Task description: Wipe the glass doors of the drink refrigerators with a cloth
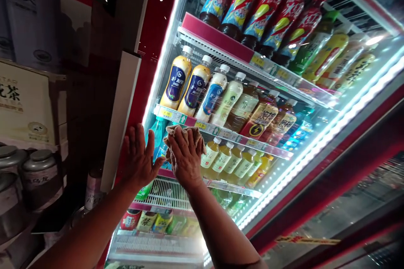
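Note:
My right hand (184,158) presses a crumpled beige cloth (186,133) against the glass door (284,143) of a lit drinks cooler. The fingers are closed over the cloth. My left hand (139,156) lies flat and open on the glass near the door's left red frame (151,50), just left of the cloth. Behind the glass, rows of bottled drinks (202,88) stand on shelves with price strips.
White LED strips run along the cooler's frame. To the left stand dark shelves with metal tea tins (39,176), a cardboard box (25,105) and a white upright panel (121,113). More bottles (148,220) sit on the lowest shelf.

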`<act>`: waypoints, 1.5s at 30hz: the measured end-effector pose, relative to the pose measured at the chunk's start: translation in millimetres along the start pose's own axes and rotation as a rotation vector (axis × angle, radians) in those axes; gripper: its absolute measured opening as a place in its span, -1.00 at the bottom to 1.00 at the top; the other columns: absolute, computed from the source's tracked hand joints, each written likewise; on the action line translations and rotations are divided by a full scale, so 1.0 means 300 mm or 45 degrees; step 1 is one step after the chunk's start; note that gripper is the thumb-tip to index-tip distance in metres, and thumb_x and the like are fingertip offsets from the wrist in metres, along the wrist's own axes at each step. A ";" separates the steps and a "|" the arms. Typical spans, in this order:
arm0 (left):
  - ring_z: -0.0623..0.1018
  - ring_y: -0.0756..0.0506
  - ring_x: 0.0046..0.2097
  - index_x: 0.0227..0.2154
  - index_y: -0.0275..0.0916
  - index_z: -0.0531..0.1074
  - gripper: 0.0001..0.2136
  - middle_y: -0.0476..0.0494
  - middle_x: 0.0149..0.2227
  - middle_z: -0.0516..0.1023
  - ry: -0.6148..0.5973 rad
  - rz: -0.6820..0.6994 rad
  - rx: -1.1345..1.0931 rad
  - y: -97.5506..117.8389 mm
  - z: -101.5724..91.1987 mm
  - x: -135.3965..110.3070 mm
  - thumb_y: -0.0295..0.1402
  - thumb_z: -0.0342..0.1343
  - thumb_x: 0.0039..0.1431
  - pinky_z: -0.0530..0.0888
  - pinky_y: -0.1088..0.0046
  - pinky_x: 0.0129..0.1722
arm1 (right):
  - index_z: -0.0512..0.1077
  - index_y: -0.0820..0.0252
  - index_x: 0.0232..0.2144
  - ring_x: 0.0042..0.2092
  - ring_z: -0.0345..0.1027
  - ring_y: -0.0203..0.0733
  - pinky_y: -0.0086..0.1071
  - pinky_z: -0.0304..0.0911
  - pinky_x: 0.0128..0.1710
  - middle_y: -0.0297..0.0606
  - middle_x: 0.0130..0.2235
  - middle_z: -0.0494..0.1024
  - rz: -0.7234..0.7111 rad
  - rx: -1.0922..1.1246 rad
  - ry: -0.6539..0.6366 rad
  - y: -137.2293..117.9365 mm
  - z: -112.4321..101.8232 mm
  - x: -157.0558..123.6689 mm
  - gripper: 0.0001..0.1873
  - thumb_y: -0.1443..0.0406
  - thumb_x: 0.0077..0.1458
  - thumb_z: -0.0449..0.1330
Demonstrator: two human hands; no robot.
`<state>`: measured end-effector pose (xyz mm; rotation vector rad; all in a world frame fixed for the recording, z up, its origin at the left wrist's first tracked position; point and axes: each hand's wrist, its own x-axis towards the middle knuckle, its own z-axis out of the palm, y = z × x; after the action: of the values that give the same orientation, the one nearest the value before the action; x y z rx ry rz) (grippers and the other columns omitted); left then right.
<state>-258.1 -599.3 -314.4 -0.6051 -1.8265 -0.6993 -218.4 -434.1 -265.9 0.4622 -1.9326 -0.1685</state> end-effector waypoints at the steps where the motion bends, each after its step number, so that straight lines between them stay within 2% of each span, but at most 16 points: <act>1: -0.45 -0.38 0.51 0.49 -0.23 -0.36 -0.23 -0.32 0.51 -0.55 0.013 0.007 0.017 0.002 0.005 0.000 0.05 -0.23 0.41 -0.31 -0.22 0.43 | 0.31 -0.02 0.34 0.54 -0.33 -0.08 0.07 -0.40 0.52 -0.33 0.40 0.31 -0.005 0.003 -0.009 0.018 -0.010 -0.012 -0.47 0.27 0.36 0.12; 5: -0.45 -0.43 0.50 0.49 -0.02 -0.26 -0.31 -0.28 0.51 -0.60 0.025 -0.002 0.093 0.015 0.020 0.003 -0.02 -0.16 0.42 -0.26 -0.33 0.39 | 0.30 0.00 0.34 0.54 -0.31 -0.05 0.11 -0.41 0.51 -0.30 0.40 0.30 0.099 -0.076 0.043 0.076 -0.037 -0.025 -0.46 0.30 0.36 0.10; 8: -0.46 -0.45 0.50 0.47 0.06 -0.20 -0.33 -0.27 0.51 -0.62 0.011 -0.048 0.141 0.023 0.025 0.005 -0.05 -0.08 0.41 -0.24 -0.37 0.37 | 0.32 0.06 0.34 0.55 -0.41 0.01 0.13 -0.41 0.50 -0.26 0.45 0.21 0.150 -0.106 0.079 0.067 -0.029 -0.020 -0.47 0.29 0.36 0.10; 12: -0.46 -0.45 0.50 0.47 0.09 -0.24 -0.25 -0.25 0.50 -0.64 -0.001 -0.045 0.179 0.021 0.022 0.005 -0.14 0.05 0.37 -0.21 -0.38 0.37 | 0.33 0.01 0.33 0.55 -0.47 -0.06 0.04 -0.48 0.51 -0.34 0.45 0.21 0.006 -0.036 -0.037 0.064 -0.031 -0.070 -0.47 0.24 0.36 0.14; 15: -0.44 -0.47 0.50 0.47 0.09 -0.26 -0.21 -0.23 0.50 -0.65 -0.004 -0.042 0.189 0.020 0.019 0.005 -0.16 0.09 0.35 -0.20 -0.39 0.37 | 0.35 -0.01 0.31 0.55 -0.48 -0.12 -0.01 -0.53 0.52 -0.36 0.42 0.27 0.015 -0.035 -0.032 0.120 -0.056 -0.124 -0.50 0.26 0.36 0.13; 20: -0.46 -0.50 0.49 0.48 0.06 -0.28 -0.22 -0.19 0.50 -0.68 0.009 -0.078 0.170 0.047 0.029 0.003 -0.18 0.07 0.36 -0.26 -0.40 0.37 | 0.30 0.06 0.35 0.55 -0.42 -0.01 0.16 -0.39 0.49 -0.22 0.43 0.25 0.230 -0.088 0.135 0.187 -0.069 -0.142 -0.46 0.33 0.36 0.08; 24: -0.52 -0.45 0.48 0.49 -0.02 -0.30 -0.24 -0.15 0.49 -0.71 0.009 -0.179 0.094 0.098 0.042 -0.004 -0.21 0.01 0.40 -0.32 -0.34 0.39 | 0.36 0.07 0.31 0.55 -0.46 0.03 0.16 -0.37 0.49 -0.23 0.45 0.21 0.174 -0.073 0.105 0.185 -0.063 -0.164 -0.50 0.31 0.35 0.10; 27: -0.54 -0.42 0.48 0.49 -0.09 -0.36 -0.20 -0.17 0.48 -0.73 0.018 -0.218 0.059 0.139 0.052 -0.016 -0.20 0.02 0.39 -0.34 -0.30 0.40 | 0.40 0.04 0.27 0.55 -0.44 0.00 0.12 -0.35 0.50 -0.27 0.44 0.22 0.118 -0.057 0.064 0.218 -0.084 -0.211 -0.52 0.32 0.33 0.13; 31: -0.53 -0.40 0.48 0.49 -0.09 -0.35 -0.18 -0.21 0.49 -0.69 0.021 -0.114 0.090 0.198 0.073 -0.026 -0.22 0.05 0.38 -0.34 -0.25 0.42 | 0.37 0.11 0.28 0.55 -0.45 -0.05 0.12 -0.37 0.50 -0.18 0.42 0.26 0.227 -0.058 0.140 0.278 -0.109 -0.247 -0.52 0.36 0.35 0.08; 36: -0.49 -0.37 0.50 0.49 -0.04 -0.35 -0.19 -0.21 0.51 -0.62 -0.010 -0.016 0.112 0.258 0.131 -0.029 -0.21 0.05 0.38 -0.38 -0.19 0.42 | 0.34 0.09 0.29 0.55 -0.43 0.02 0.17 -0.30 0.48 -0.18 0.44 0.22 0.249 -0.052 0.167 0.285 -0.102 -0.255 -0.50 0.34 0.33 0.11; 40: -0.50 -0.32 0.50 0.49 0.01 -0.32 -0.20 -0.17 0.51 -0.61 -0.007 -0.013 0.154 0.259 0.168 -0.037 -0.21 0.06 0.38 -0.45 -0.15 0.41 | 0.40 0.02 0.24 0.55 -0.43 -0.06 0.09 -0.41 0.51 -0.26 0.42 0.27 0.161 -0.047 0.079 0.329 -0.125 -0.306 -0.53 0.33 0.31 0.16; 42: -0.52 -0.30 0.50 0.49 -0.01 -0.32 -0.19 -0.17 0.51 -0.63 -0.011 -0.006 0.163 0.253 0.174 -0.040 -0.21 0.07 0.37 -0.45 -0.14 0.41 | 0.41 0.02 0.22 0.55 -0.44 -0.08 0.09 -0.43 0.51 -0.25 0.42 0.27 0.218 -0.058 0.099 0.368 -0.142 -0.331 -0.56 0.34 0.32 0.14; 45: -0.55 -0.30 0.49 0.49 -0.02 -0.34 -0.18 -0.18 0.50 -0.66 -0.028 0.007 0.170 0.249 0.173 -0.040 -0.19 0.07 0.37 -0.46 -0.17 0.40 | 0.38 0.08 0.25 0.55 -0.46 -0.01 0.20 -0.39 0.49 -0.18 0.46 0.16 0.353 -0.072 0.172 0.400 -0.149 -0.341 -0.54 0.37 0.34 0.11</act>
<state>-236.3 -511.2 -327.2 -0.5316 -1.8741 -0.5642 -172.1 -279.9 -296.4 0.1601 -1.8321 -0.0116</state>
